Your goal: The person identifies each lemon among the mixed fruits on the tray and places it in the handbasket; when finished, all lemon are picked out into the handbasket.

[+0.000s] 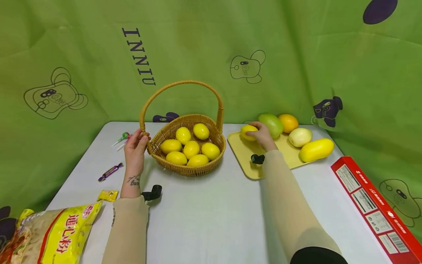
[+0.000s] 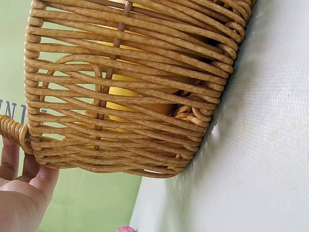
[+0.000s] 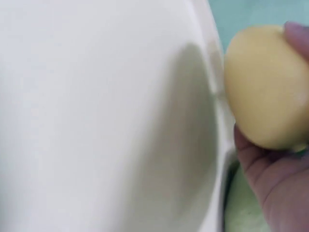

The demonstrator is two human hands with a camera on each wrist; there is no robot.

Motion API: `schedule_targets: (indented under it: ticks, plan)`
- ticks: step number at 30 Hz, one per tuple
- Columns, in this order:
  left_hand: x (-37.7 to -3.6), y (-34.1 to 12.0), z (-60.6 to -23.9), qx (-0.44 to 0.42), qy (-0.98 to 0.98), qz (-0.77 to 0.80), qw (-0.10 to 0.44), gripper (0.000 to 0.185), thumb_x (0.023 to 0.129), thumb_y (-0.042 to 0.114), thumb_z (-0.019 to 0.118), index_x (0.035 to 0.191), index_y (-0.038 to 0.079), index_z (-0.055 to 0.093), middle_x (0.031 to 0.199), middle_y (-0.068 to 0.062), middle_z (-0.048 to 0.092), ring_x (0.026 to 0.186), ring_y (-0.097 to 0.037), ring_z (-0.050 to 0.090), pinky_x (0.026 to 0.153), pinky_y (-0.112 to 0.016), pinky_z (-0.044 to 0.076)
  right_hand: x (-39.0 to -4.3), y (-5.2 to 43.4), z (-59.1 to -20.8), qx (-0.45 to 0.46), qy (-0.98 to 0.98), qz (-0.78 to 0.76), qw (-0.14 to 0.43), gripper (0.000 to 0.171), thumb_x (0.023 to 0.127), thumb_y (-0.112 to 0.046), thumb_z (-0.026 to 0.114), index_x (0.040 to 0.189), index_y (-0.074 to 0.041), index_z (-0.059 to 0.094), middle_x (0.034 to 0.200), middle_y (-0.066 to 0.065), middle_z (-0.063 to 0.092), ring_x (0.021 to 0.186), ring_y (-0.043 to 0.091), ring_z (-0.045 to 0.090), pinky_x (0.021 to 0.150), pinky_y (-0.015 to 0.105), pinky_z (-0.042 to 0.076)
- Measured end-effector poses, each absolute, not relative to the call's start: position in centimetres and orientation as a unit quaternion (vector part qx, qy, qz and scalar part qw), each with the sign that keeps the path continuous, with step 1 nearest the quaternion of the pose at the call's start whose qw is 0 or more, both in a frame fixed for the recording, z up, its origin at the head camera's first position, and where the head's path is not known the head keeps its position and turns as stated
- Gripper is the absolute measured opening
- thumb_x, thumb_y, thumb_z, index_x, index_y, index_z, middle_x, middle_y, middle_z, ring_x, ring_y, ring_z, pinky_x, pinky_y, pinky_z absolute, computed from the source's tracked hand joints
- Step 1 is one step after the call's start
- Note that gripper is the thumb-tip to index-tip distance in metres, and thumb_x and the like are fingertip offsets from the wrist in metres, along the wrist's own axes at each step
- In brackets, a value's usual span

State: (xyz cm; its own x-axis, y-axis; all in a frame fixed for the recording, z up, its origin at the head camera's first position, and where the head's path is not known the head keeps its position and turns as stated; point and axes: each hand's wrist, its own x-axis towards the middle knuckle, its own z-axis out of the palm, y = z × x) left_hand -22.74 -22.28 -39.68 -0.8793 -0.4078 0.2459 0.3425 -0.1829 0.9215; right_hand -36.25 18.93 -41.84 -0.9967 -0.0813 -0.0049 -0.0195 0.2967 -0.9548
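My left hand (image 1: 134,153) grips the foot of the handle on a brown wicker basket (image 1: 194,171); in the left wrist view its fingers (image 2: 44,182) curl at the rim by the handle. Several yellow lemons (image 1: 191,149) lie inside the basket. Over the back left corner of a yellow tray (image 1: 246,169), my right hand (image 1: 265,137) holds another lemon (image 1: 247,132). The right wrist view, though blurred, has this lemon (image 3: 265,87) between thumb and fingers. Beside that hand on the tray is a green mango (image 1: 271,125).
Further right on the tray are an orange (image 1: 288,123), a pale guava-like fruit (image 1: 300,137) and a long yellow fruit (image 1: 316,150). A red box (image 1: 376,209) lies at the right. Wrapped candies (image 1: 110,172), lollipops (image 1: 122,139) and a yellow food bag (image 1: 56,234) are at left.
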Motion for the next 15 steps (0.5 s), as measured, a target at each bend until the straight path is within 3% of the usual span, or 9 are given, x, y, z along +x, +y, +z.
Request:
schedule_targets:
  ticks: [6, 15]
  plan:
    - [-22.7, -22.4, -39.6, 0.032, -0.598, -0.764, 0.24, 0.03, 0.092, 0.01, 0.056, 0.121, 0.012, 0.06, 0.091, 0.009, 0.064, 0.09, -0.006, 0.06, 0.085, -0.015, 0.047, -35.3, 18.6, -40.0, -0.071, 0.753, -0.654, 0.028, 0.053, 0.083, 0.004, 0.061, 0.132, 0.006, 0.042, 0.114, 0.002, 0.051, 0.093, 0.009, 0.05, 0.075, 0.013, 0.046]
    - [-22.8, -22.4, -39.5, 0.045, -0.616, -0.753, 0.228, 0.038, 0.092, 0.014, 0.056, 0.129, 0.007, 0.053, 0.093, 0.01, 0.062, 0.092, -0.006, 0.058, 0.088, -0.016, 0.047, -31.4, 16.3, -37.6, -0.156, 0.711, -0.683, 0.054, 0.049, 0.079, 0.011, 0.062, 0.125, 0.012, 0.045, 0.103, -0.008, 0.059, 0.094, 0.008, 0.057, 0.077, 0.017, 0.051]
